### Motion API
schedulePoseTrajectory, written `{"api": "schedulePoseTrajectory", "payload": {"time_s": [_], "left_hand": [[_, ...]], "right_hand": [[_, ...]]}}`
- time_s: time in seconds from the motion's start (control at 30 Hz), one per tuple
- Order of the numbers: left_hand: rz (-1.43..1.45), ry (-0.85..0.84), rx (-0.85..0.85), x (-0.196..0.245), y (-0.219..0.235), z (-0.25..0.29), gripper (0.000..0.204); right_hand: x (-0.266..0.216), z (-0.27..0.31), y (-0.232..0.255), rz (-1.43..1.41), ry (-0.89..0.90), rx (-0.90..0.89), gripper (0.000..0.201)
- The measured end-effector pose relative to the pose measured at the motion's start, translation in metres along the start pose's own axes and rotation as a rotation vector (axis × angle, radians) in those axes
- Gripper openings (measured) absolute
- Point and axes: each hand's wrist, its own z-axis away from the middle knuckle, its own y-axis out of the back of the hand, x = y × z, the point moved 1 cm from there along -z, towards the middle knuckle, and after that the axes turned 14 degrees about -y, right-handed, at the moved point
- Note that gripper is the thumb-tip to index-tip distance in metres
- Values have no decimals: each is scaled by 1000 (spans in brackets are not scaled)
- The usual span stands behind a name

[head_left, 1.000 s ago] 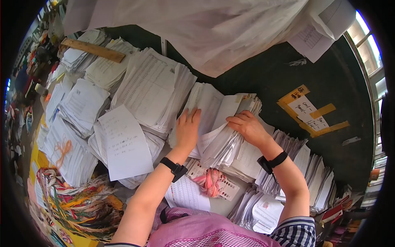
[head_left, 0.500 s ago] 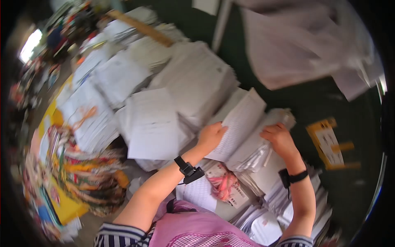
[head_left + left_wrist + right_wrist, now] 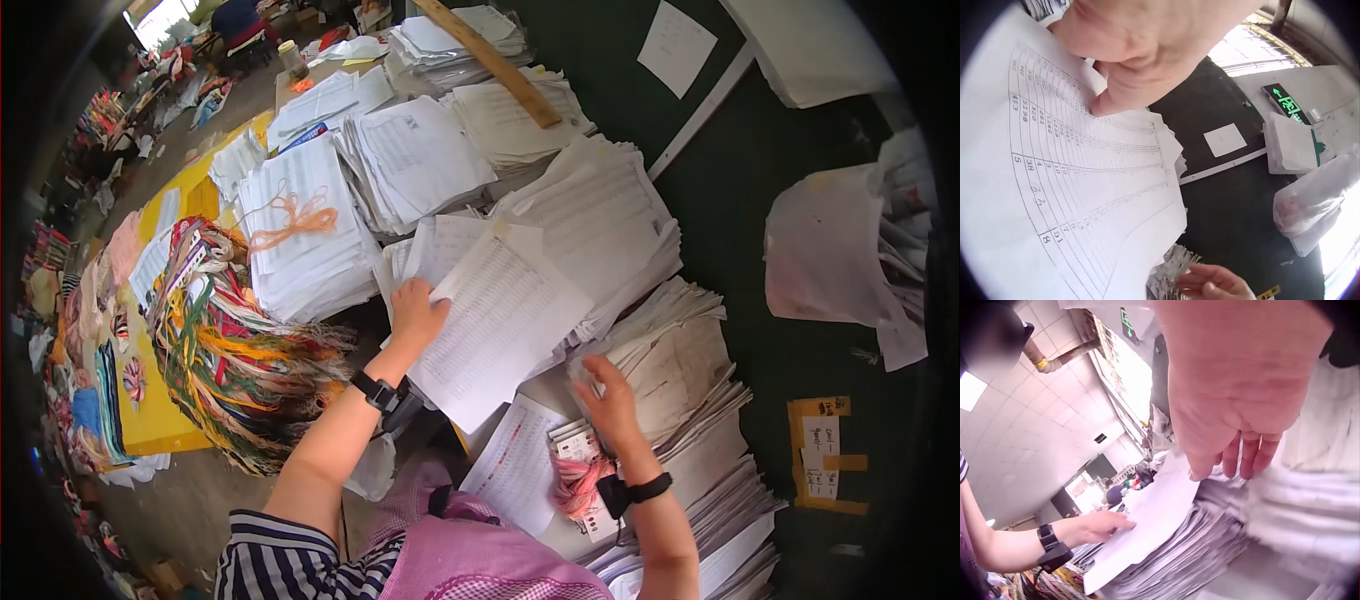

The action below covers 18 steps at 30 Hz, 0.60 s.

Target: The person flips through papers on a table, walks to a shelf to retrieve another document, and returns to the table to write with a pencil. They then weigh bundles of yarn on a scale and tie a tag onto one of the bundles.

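My left hand (image 3: 415, 315) pinches a printed sheet (image 3: 505, 310) at its left edge, the thumb lying over the paper. The sheet overlaps a pile of papers (image 3: 590, 230) behind it. Rows of printed numbers and a handwritten mark show on the sheet (image 3: 1085, 169) in the left wrist view. To the right, my right hand (image 3: 610, 400) holds nothing, its fingers loosely bent beside a thick stack of worn papers (image 3: 675, 360). In the right wrist view the right hand (image 3: 1241, 406) hangs palm toward the camera, fingertips close over the paper edges.
Pink yarn (image 3: 580, 485) lies on a card just below the right hand. Multicoloured thread hanks (image 3: 240, 350) hang at the left. Several paper piles (image 3: 415, 160) fill the back, one under a wooden strip (image 3: 500, 70). A green board (image 3: 740, 270) stands at the right.
My left hand has carried the sheet leftward onto the left piles. The right hand has let go of the folded-over papers and come down nearer the body. The head view has turned left.
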Motion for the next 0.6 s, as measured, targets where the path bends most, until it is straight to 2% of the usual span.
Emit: {"api": "schedulePoseTrajectory", "payload": {"time_s": [0.03, 0.07, 0.13, 0.17, 0.2, 0.27, 0.3, 0.37, 0.4, 0.47, 0.6], "left_hand": [[137, 85, -21, 0, 1, -4, 43], [275, 170, -41, 1, 2, -7, 51], [306, 209, -28, 7, 1, -14, 52], [332, 244, -15, 9, 2, -17, 54], [335, 245, -18, 11, 8, -22, 54], [554, 372, -291, 15, 16, -30, 52], [558, 366, -295, 13, 12, -31, 52], [507, 248, -349, 10, 2, -29, 41], [509, 245, -353, 12, 1, -27, 41], [1033, 79, -112, 25, 5, -16, 28], [1131, 150, -155, 54, 49, 6, 19]], "right_hand": [[-3, 1, -17, 5, -3, -1, 47], [-4, 2, -33, -106, -46, 49, 48], [4, -4, -59, -312, -125, 85, 51], [10, -4, -64, -310, -128, 85, 51], [2, -3, -64, -305, -280, 43, 49], [0, -4, -71, -191, -520, 22, 44], [2, -4, -77, -190, -523, 30, 44], [3, -4, -85, -431, -377, 215, 29], [0, -4, -82, -431, -380, 220, 29], [-13, 7, -69, -596, -358, 194, 27], [-47, 37, -45, -673, -323, 196, 21]]}}
